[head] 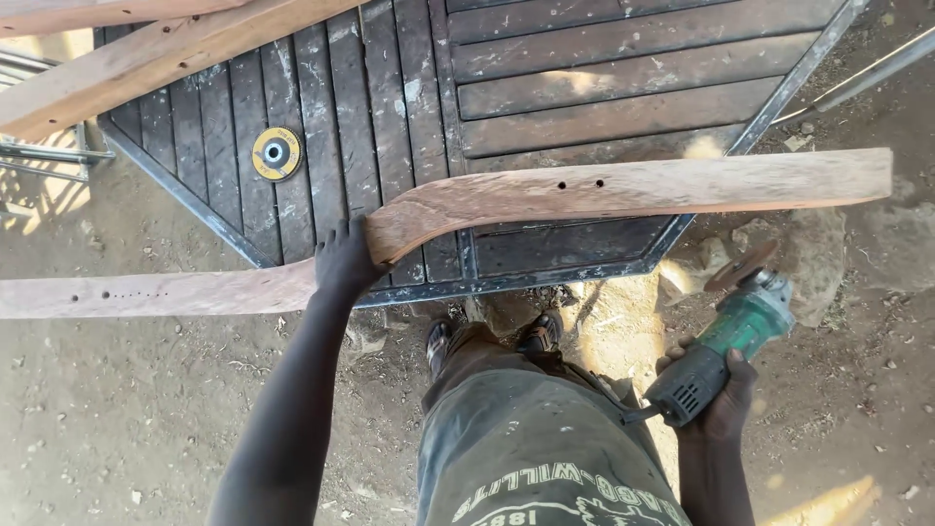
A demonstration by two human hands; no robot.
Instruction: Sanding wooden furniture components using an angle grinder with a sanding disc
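While bare metal rods [44,154] lie at the far left edge, a pale timber beam [127,63] crosses the dark slatted wooden platform [545,88], where a yellow round grinding disc [276,153] rests. Nearer, the left hand [343,261] presses flat, fingers spread, on the long curved reddish wooden plank [604,190] spanning the platform's near edge. Rough stones [696,263] sit below it. Right, the right hand [716,394] is closed around a green and grey angle grinder [726,346], held apart from the plank.

Left arm stretched forward, left hand [343,261] palm down, fingers spread flat on the curved wooden plank [506,209]; right arm bent low, well right of that plank, right hand [716,390] wrapped tight, wrist angled outward
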